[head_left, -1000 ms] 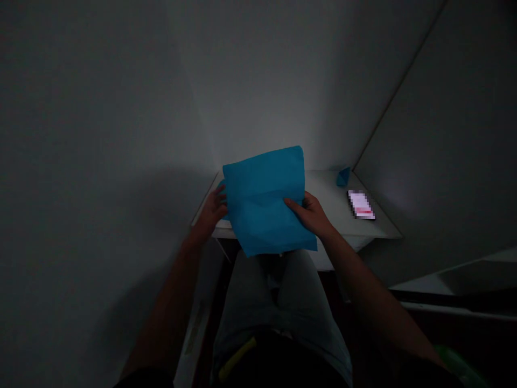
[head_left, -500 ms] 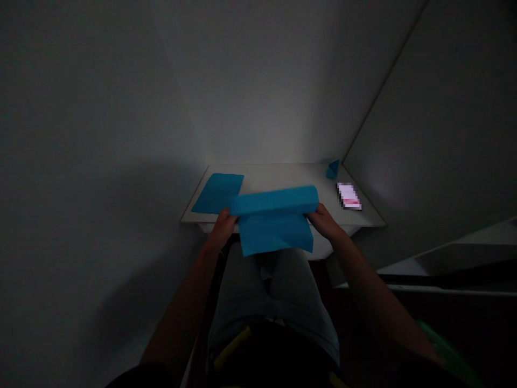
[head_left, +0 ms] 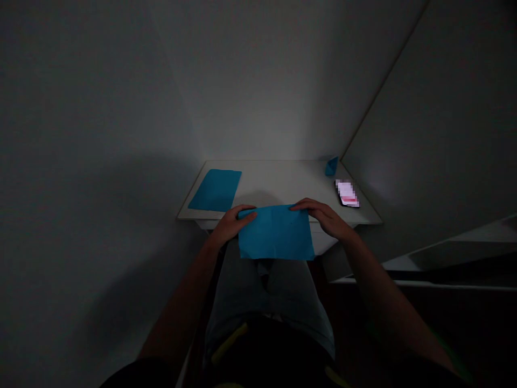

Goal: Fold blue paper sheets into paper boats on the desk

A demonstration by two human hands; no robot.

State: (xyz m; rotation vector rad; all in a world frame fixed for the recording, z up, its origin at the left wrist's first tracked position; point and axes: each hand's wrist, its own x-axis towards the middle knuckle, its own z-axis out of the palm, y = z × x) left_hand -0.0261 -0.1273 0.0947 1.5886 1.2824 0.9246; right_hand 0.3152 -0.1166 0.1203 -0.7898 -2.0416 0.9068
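Observation:
A blue sheet of paper (head_left: pixel 276 234) hangs over the front edge of the white table, above my lap. My left hand (head_left: pixel 238 220) grips its upper left corner, thumb on the near face and fingers behind the top edge. At the upper right corner, my right hand (head_left: pixel 317 211) holds the top edge with its fingers together; its thumb is hidden. Another blue sheet (head_left: pixel 216 190) lies flat on the left of the table. A small folded blue paper piece (head_left: pixel 331 166) stands at the back right.
The white table (head_left: pixel 278 178) meets walls at its back and right. A phone (head_left: pixel 347 193) with a lit, pixelated screen lies near the right edge. My legs are below the table's front edge.
The upper part of the held sheet, which was raised and curled over, now no longer shows as a flap; the sheet looks flatter. Both hands have moved onto its top edge.

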